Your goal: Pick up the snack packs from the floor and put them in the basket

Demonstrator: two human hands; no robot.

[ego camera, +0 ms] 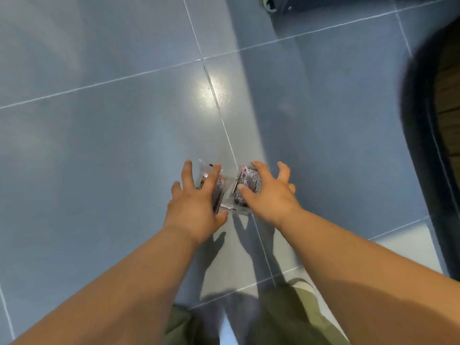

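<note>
Two clear snack packs with pink and dark contents lie side by side on the blue tiled floor, the left pack [219, 188] and the right pack [249, 183]. My left hand [196, 207] is spread over the left pack, fingers apart, thumb at its lower edge. Over the right pack, my right hand [271, 192] has its fingers apart and its thumb on the wrapper. I cannot tell whether either pack is lifted off the floor. A dark-rimmed, blurred container with a brown inside [445, 115], possibly the basket, is at the right edge.
Blue floor tiles [124, 145] with pale grout lines stretch to the left and ahead. A dark case with a small wheel [270, 3] stands at the top right. My legs in olive trousers [286, 314] are at the bottom.
</note>
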